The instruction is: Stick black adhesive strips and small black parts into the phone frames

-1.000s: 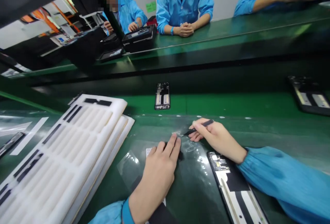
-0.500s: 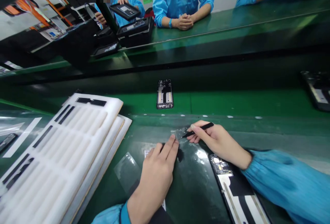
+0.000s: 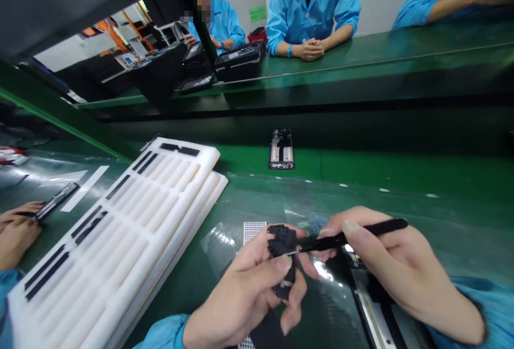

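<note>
My left hand (image 3: 249, 290) is closed around a small black plastic phone part (image 3: 282, 239), held upright above the bench with the thumb across its front. Between thumb and fingers of my right hand (image 3: 373, 252) is a pair of black tweezers (image 3: 353, 235). The tweezer tip meets the black part near my left thumb; whether it grips anything there I cannot make out. Under my right hand lies an opened phone (image 3: 371, 306), partly hidden by that hand. Behind my left hand are a white sheet of black dots (image 3: 254, 228) and a clear film (image 3: 220, 243).
White foam trays (image 3: 132, 242) with black strips in their slots are stacked at the left. Another opened phone (image 3: 281, 150) lies on the green surface ahead. A co-worker's hands (image 3: 18, 231) hold a phone at the far left. Other people sit across the bench.
My left hand has left the sheet of small pieces on the bench and now holds up the black part. My right hand has brought the tweezers to it. The view has shifted left.
</note>
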Motion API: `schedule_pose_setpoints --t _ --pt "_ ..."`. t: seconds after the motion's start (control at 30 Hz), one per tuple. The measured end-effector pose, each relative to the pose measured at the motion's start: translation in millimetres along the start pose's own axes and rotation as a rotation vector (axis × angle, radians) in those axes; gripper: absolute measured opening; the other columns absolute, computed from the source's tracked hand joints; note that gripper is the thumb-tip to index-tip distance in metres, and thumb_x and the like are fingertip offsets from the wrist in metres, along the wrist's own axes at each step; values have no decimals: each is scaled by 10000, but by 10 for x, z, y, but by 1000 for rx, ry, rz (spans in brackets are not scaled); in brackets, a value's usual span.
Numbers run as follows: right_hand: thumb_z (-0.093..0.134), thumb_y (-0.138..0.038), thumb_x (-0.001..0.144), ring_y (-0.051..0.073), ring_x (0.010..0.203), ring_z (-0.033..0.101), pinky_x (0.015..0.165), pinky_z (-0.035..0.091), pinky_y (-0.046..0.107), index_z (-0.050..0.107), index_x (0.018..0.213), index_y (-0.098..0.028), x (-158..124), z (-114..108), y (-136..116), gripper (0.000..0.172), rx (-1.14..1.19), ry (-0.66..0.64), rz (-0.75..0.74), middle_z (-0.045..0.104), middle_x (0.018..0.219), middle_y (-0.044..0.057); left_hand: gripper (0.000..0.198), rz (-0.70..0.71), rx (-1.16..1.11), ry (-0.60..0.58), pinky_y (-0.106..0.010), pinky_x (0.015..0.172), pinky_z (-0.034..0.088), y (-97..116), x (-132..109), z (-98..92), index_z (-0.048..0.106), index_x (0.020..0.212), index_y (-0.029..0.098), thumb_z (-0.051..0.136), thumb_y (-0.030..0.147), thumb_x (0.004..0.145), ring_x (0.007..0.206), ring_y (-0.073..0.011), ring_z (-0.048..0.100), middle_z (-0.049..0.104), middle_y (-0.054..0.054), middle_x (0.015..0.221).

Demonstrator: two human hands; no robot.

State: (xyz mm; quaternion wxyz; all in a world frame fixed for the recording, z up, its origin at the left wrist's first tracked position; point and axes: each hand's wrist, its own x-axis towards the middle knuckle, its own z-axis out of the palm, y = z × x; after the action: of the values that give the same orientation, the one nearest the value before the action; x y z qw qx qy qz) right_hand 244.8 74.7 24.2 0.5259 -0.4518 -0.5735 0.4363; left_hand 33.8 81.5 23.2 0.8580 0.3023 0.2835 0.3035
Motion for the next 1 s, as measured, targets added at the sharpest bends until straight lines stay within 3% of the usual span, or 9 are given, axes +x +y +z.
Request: schedule_pose_setpoints --t 0.2,0.4,0.57,0.83,0.93,1.0 --pt "574 -339 1002 88 749 734 700 582 103 756 876 -298 -111 57 -42 225 -83 -21 -58 753 819 -37 287 52 -65 -98 -157 499 469 -93 -143 78 578 1238 162 421 116 1003 608 -69 555 633 -85 972" --pt "527 -303 1030 89 812 747 762 578 122 722 975 -322 -205 25 -58 204 -119 -89 -100 757 898 -48 280 79 -38 -107 -162 497 470 -131 -199 135 552 1258 168 427 138 1009 558 -57 551 640 -79 952" --pt "514 -298 1033 120 846 750 784 582 164 702 1002 -306 -234 -11 -55 190 -186 -108 -221 761 905 -28 271 131 -20 -106 -169 511 464 -180 -238 148 565 1263 195 457 178 1015 553 -52 540 644 -62 942" --pt "514 -264 1026 162 868 744 791 591 224 685 1061 -300 -318 -19 -15 178 -163 -149 -310 758 903 -4 385 153 -26 -79 -212 518 430 -246 -273 164 524 1382 170 432 201 1009 523 -71 535 675 -117 927" --pt "534 -295 1020 162 838 747 755 597 219 708 1027 -294 -309 -19 -23 175 -148 -137 -281 762 887 0 443 107 -39 -58 -233 526 415 -200 -322 170 480 1433 183 471 226 992 529 -84 541 674 -122 949" --pt "515 -361 1025 168 782 749 721 609 238 725 959 -275 -264 -44 -37 236 -139 -62 -172 757 864 13 463 93 35 -12 -258 569 438 -134 -433 152 448 1459 229 498 278 1001 596 -100 558 658 -120 1046"
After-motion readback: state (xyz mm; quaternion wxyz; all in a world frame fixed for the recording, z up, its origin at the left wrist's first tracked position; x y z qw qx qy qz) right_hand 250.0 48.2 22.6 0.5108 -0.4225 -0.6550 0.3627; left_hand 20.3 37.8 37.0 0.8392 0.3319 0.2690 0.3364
